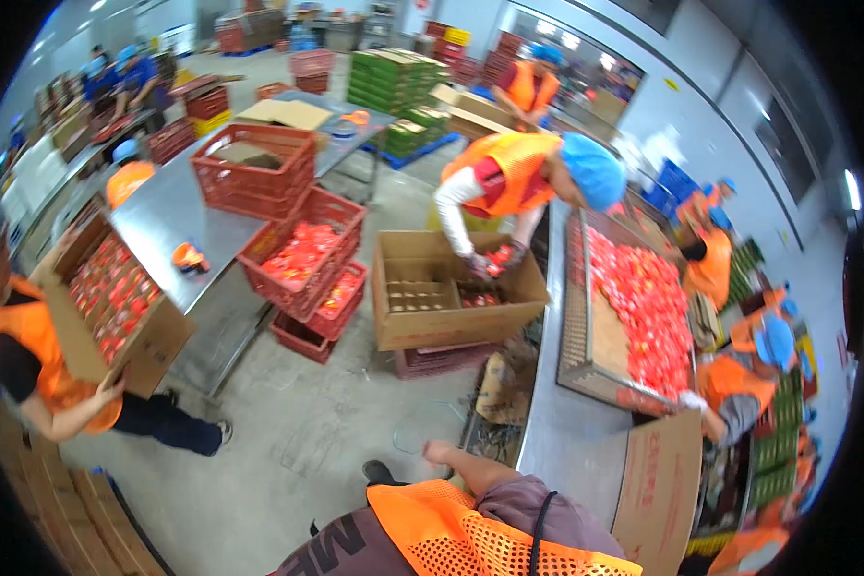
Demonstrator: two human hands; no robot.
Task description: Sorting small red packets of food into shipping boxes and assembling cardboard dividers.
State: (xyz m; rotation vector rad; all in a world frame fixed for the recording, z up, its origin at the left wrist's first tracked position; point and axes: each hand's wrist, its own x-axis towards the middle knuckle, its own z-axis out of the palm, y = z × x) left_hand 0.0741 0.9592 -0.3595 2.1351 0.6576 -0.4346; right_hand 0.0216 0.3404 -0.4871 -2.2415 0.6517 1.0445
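Observation:
My right hand (439, 452) hangs low over the concrete floor, its fingers looking curled and blurred. Nothing can be made out in it. A thin, pale blue strap (405, 448) lies looped on the floor near that hand. My left hand is out of view. Ahead, an open cardboard box (450, 333) with cardboard dividers rests on stacked red crates (443, 362). A co-worker's gloved hands (495, 265) hold red-wrapped pieces over one compartment. Beside it, a raised-sided metal tray (574, 338) carries a heap of red-wrapped pieces (641, 309).
A steel table edge (536, 403) runs along my right, with a cardboard box (659, 489) on it. At left, a person (43, 353) carries a filled cardboard box (111, 299) beside a steel table (165, 209). Red crates (299, 263) stand beyond; cartons (79, 504) are stacked lower left.

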